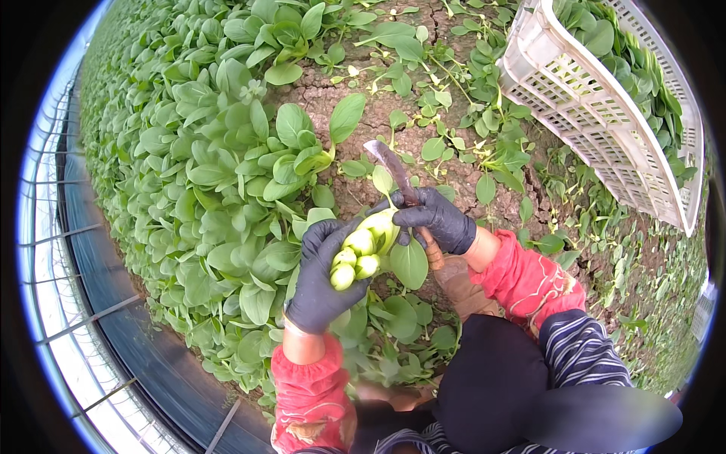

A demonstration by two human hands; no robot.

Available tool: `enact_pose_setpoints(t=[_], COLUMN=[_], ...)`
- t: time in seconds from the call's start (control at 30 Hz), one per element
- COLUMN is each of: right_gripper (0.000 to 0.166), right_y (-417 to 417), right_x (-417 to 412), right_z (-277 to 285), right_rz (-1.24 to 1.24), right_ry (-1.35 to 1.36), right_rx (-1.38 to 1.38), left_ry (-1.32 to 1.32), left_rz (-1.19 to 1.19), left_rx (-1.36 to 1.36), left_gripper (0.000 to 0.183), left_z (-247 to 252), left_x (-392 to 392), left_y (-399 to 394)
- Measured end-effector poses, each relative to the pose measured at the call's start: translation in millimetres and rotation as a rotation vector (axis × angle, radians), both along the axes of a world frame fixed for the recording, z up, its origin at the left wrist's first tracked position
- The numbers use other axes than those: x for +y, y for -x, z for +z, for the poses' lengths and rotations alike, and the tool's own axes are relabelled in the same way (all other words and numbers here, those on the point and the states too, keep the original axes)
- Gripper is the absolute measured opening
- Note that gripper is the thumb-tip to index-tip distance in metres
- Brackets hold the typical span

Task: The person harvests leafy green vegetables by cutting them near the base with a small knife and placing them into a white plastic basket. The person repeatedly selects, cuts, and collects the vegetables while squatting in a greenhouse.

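Note:
My left hand [326, 278], in a black glove, is wrapped around a bunch of several bok choy heads [360, 249]. Their pale green stem bases face up towards me, and their leaves are mostly hidden below. My right hand [439, 221], gloved the same way, grips a small curved harvesting knife [394, 164]. Its dark blade with a lighter tip points away from me, and a brown handle emerges under the palm. The right thumb and fingers also touch the bunch's edge, where a loose-looking leaf [409, 264] hangs below and a smaller leaf [382, 179] stands above.
Dense growing bok choy [227, 187] covers the left side. Cracked soil [351, 96] with scattered leaves runs up the middle. A white slatted plastic crate [595, 108], holding leafy greens [641, 74], stands at the upper right. Greenhouse framing [85, 278] curves along the left rim.

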State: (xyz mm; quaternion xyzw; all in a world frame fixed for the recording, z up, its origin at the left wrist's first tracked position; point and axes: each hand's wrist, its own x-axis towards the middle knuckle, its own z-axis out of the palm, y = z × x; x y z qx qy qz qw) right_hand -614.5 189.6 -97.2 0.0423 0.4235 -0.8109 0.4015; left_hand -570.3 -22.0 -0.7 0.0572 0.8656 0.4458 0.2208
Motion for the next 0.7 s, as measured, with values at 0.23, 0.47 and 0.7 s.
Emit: enact_pose_setpoints(t=[0.23, 0.47, 0.7], right_gripper=[0.035, 0.021, 0.032], right_y=[-17, 17, 39], right_x=[7, 17, -5], right_z=[-17, -38, -58], right_rz=[-0.027, -0.204, 0.189], right_ry=[0.052, -0.538, -0.728], right_rx=[-0.195, 0.022, 0.262], left_ry=[-0.304, 0.344, 1.005], left_rz=[0.236, -0.146, -0.182], left_rx=[-0.353, -0.252, -0.327], left_gripper=[0.072, 0.091, 0.095], left_z=[-29, -44, -115], left_x=[14, 20, -43], left_y=[-11, 63, 130])
